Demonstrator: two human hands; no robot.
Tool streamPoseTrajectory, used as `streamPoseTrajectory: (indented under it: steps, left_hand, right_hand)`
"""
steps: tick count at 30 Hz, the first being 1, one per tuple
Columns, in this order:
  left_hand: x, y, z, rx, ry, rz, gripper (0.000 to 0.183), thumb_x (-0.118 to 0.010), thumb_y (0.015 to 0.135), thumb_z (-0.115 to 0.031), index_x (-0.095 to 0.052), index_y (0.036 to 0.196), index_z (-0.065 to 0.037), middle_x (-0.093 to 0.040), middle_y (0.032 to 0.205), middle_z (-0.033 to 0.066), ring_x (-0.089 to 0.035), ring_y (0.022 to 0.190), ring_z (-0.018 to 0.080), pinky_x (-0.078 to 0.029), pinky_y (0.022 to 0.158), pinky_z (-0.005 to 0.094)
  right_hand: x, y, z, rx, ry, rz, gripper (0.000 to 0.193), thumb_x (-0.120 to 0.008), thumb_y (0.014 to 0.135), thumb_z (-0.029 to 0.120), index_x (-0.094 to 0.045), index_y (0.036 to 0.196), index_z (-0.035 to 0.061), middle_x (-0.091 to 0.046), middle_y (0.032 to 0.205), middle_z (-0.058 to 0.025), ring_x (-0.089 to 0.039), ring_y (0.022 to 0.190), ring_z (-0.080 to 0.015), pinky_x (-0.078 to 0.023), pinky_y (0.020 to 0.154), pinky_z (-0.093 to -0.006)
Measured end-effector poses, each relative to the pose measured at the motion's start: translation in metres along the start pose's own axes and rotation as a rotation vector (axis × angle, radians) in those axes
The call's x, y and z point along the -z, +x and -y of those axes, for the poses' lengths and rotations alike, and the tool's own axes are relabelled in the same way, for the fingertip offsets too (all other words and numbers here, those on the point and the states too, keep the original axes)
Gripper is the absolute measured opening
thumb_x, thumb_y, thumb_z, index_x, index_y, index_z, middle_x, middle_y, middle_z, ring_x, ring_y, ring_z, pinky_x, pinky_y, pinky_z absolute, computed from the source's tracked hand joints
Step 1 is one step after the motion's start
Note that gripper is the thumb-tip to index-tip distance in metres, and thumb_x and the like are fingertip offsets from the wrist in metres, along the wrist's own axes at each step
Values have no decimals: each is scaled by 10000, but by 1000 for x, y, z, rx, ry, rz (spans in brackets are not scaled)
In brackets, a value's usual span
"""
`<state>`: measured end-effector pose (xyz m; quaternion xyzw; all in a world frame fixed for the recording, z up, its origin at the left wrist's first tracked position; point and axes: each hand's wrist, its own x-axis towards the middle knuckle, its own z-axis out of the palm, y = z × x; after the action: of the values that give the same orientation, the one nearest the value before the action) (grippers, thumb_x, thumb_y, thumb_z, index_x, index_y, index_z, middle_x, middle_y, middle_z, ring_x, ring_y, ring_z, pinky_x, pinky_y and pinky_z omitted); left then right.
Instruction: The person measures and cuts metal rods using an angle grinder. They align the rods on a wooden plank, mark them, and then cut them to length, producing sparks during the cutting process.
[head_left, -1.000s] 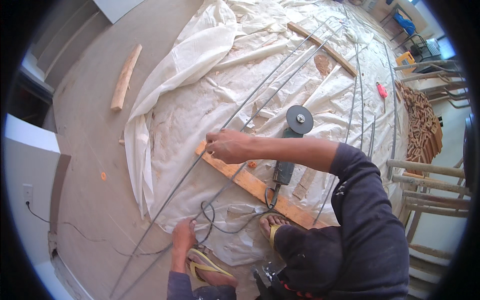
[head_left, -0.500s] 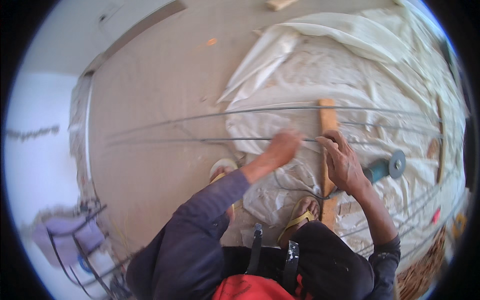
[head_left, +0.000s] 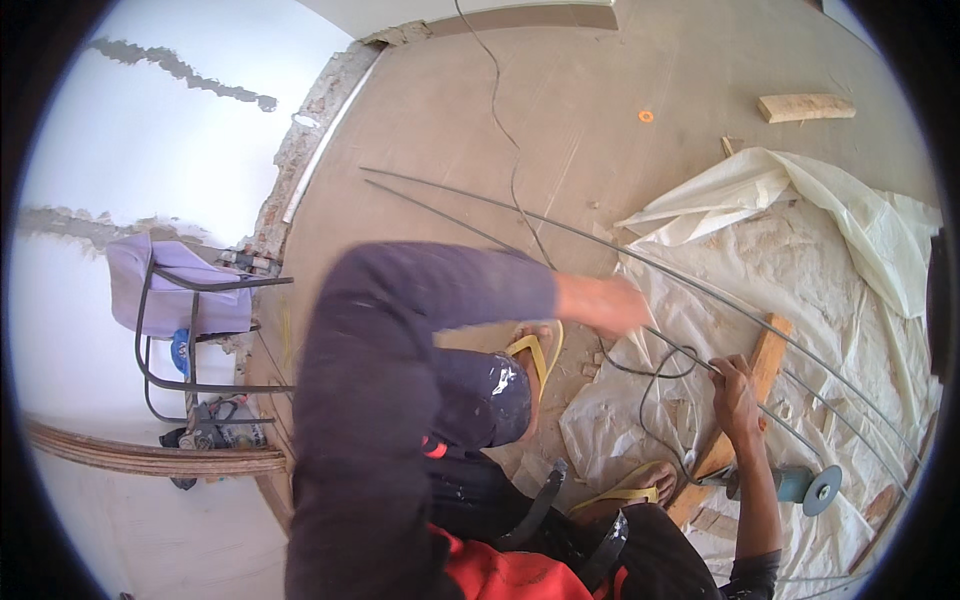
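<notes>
A thin grey steel rod runs slantwise in front of me. My left hand, slightly blurred, is closed on it, and the rod comes out past the fingers. Further right, my right hand is closed around the same rod beside a wooden plank. Part of the rod is hidden behind my left forearm. A second long rod lies just beyond, crossing the plank. Near my right wrist an angle grinder with a grey disc rests on the plastic sheet.
The grinder's black cord loops by my sandalled feet and another cable crosses the floor. A metal-framed chair with a lilac cloth stands left by the broken wall edge. A wood offcut lies far right.
My view has swung left, bringing the chair and wall further in. The rods now slant down to the right. Both hands remain at the rod, with my left arm stretched further across.
</notes>
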<state>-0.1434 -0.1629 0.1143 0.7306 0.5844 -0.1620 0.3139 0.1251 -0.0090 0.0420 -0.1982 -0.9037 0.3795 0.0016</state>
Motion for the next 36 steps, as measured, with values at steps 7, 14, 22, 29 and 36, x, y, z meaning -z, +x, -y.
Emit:
streamPoseTrajectory:
  steps: [7, 14, 22, 29, 36]
  left_hand:
    - [-82, -207, 90, 772, -378, -40, 322, -582, 921, -315, -692, 995, -22, -690, 1004, 202, -659, 919, 381, -526, 781, 468]
    - [-211, -170, 209, 1250, -1667, -1402, 333, -497, 1012, -294, -621, 1060, 12, -694, 928, 119, -673, 810, 219, -564, 692, 349]
    - [-225, -171, 270, 1311, -1813, -1861, 268, -549, 983, -112, -555, 1174, 76, -655, 1027, 162, -679, 837, 243, -598, 739, 348]
    - [-230, -173, 274, 1478, -1787, -1906, 271, -621, 921, -28, -574, 1149, 111, -632, 1090, 190, -679, 873, 251, -624, 710, 354]
    - [-241, -158, 290, 1301, -1773, -2007, 245, -608, 926, -5, -582, 1137, 117, -630, 1078, 155, -664, 881, 233, -598, 806, 345]
  right_hand:
    - [-5, 24, 13, 19, -104, -119, 180, -618, 825, -27, -699, 979, 20, -589, 1076, -173, -649, 880, -365, -517, 749, -434]
    - [-16, 46, 18, 17, -222, -263, 195, -643, 788, -45, -675, 975, 1, -562, 1169, -181, -640, 912, -346, -520, 765, -434]
    - [-33, 57, 30, -33, -325, -265, 196, -635, 801, -45, -657, 987, 13, -561, 1149, -154, -643, 838, -317, -524, 728, -420]
    - [-46, 57, 13, -51, -421, -319, 254, -642, 803, -40, -688, 1042, 31, -569, 1160, -138, -637, 907, -304, -518, 766, -413]
    - [-50, 68, 12, -27, -477, -268, 260, -681, 773, -22, -690, 1018, 65, -585, 1125, -119, -638, 894, -288, -518, 751, -404]
